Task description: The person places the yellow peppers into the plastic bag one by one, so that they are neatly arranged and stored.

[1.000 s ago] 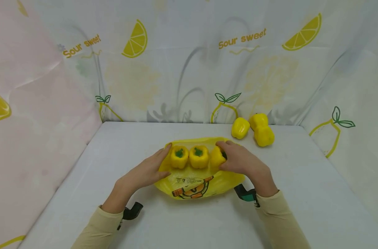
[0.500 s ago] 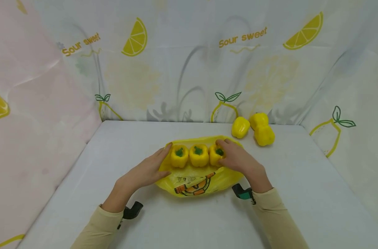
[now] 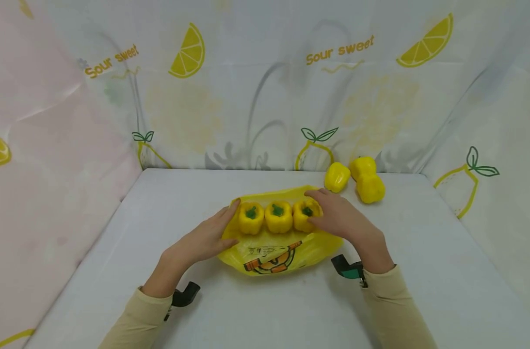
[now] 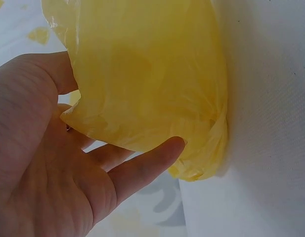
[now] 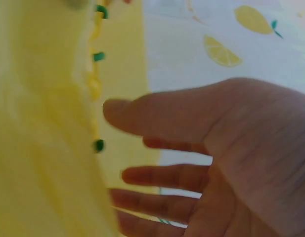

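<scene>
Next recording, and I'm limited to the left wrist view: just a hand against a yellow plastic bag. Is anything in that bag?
Observer: Yes. The head view shows three yellow peppers in a row in the mouth of the yellow bag, green stems showing.

Operator: My view shows only one hand. What is the right one doing?

Observer: The right hand is at the opposite end of the bag, its thumb and fingers spread apart in the right wrist view.

Operator: Any peppers outside the bag?

Observer: Three loose peppers lie on the white table beyond the bag, off to the right near the back edge.
</scene>
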A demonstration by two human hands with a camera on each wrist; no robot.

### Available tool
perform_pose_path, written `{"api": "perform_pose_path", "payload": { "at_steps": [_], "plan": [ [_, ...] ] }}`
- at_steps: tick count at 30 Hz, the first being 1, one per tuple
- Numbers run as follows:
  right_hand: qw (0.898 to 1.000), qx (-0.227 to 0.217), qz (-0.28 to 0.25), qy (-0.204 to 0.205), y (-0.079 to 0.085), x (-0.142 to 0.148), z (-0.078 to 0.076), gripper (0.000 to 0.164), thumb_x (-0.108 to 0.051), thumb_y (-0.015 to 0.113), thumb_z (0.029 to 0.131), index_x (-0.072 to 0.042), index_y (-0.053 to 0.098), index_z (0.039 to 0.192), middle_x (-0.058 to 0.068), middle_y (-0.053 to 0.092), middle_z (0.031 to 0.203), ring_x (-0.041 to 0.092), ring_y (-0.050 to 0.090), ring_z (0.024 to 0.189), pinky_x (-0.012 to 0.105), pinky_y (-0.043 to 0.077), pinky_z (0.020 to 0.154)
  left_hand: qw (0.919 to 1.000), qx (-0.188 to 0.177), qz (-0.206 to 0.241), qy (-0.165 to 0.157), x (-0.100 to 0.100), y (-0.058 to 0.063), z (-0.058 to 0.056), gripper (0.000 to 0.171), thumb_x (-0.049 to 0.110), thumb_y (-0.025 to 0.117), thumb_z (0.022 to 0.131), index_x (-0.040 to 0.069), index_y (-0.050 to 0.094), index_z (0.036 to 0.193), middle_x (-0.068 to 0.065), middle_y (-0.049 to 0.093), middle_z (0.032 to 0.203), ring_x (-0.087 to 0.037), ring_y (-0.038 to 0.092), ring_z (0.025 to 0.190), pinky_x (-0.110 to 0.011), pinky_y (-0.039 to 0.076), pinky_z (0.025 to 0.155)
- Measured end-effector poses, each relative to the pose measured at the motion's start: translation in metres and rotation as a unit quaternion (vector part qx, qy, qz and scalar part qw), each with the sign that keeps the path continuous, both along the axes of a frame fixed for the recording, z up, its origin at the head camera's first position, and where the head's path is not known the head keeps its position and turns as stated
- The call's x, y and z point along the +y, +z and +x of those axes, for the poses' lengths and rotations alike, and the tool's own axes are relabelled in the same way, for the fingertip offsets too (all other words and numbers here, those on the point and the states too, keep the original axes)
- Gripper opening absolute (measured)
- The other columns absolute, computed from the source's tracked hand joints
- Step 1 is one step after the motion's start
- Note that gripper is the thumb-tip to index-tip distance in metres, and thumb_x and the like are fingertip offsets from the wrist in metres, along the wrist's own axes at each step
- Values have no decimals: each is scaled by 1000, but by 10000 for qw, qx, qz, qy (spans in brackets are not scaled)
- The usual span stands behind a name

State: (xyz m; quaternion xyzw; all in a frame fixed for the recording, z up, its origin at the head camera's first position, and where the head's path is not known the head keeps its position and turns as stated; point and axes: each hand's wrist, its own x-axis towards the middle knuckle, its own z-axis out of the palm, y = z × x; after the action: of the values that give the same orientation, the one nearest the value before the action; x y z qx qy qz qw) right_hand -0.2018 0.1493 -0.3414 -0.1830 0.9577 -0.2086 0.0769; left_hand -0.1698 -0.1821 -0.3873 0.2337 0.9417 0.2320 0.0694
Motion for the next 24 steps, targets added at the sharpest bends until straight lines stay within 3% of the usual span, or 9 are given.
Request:
{"api": "perform_pose_path", "payload": {
  "at_steps": [5, 11, 17, 24],
  "plan": [
    [9966, 297, -766, -22, 10, 22, -6, 64, -25, 68, 94, -14, 40, 151, 15, 54, 140, 32, 60, 112, 47, 55, 91, 10000, 4, 15, 2, 0, 2, -1, 94, 26, 67, 95, 18, 2, 162, -17, 22, 165, -38, 33, 148, -55, 33, 118],
    [9885, 709, -1216, -552, 11, 52, -18, 61, -25, 65, 95, -10, 41, 149, 18, 55, 136, 35, 56, 118, 51, 52, 94, 10000, -17, -33, 30, 0, 3, -2, 94, 27, 67, 95, 18, 1, 162, -18, 21, 165, -39, 33, 147, -55, 33, 118],
    [9731, 1370, -1443, -1164, -4, 80, -37, 58, -21, 65, 94, -2, 45, 145, 25, 52, 139, 42, 50, 124, 60, 43, 105, 9999, -131, 28, 88, 0, 4, -2, 93, 27, 66, 96, 20, 1, 162, -18, 20, 165, -39, 30, 149, -56, 31, 119],
    [9605, 1220, -1516, -1989, -30, 104, -52, 70, -26, 64, 92, -1, 35, 151, 28, 36, 152, 48, 35, 137, 65, 30, 114, 9997, -195, 120, 91, -1, -1, -1, 92, 26, 65, 96, 19, 1, 162, -17, 19, 165, -38, 28, 150, -56, 29, 120]
  ]
}}
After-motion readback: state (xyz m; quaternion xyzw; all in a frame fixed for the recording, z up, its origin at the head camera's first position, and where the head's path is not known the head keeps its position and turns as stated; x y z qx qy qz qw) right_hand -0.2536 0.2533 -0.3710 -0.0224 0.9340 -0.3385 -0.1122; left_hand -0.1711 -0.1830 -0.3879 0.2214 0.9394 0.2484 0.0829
